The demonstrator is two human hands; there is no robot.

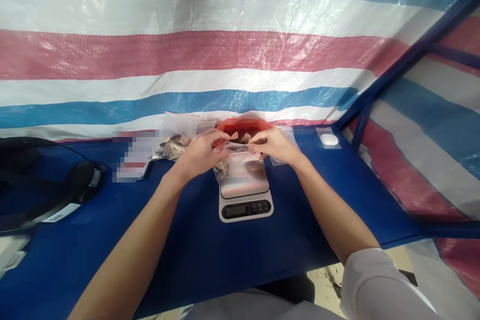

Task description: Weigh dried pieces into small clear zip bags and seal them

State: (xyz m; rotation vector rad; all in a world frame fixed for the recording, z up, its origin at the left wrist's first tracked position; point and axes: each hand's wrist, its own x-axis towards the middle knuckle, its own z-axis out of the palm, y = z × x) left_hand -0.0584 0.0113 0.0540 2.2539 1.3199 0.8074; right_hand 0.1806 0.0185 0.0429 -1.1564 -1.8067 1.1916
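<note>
- Bag of clear plastic (pixel 237 147) spans left hand (pixel 202 154) and right hand (pixel 274 144), fingertips of both pinching its edge, presumably for tautness.
- Scale (pixel 245 181) sits beneath, display (pixel 236 210) toward the person, likely for easy reading.
- Red bag (pixel 244 124), holding brown pieces (pixel 245 137), stands open just behind, apparently for short reach.

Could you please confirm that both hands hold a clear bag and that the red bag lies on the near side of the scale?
Not quite: the head view shows the red bag on the far side of the scale. The left hand and right hand do hold the clear bag.
</note>
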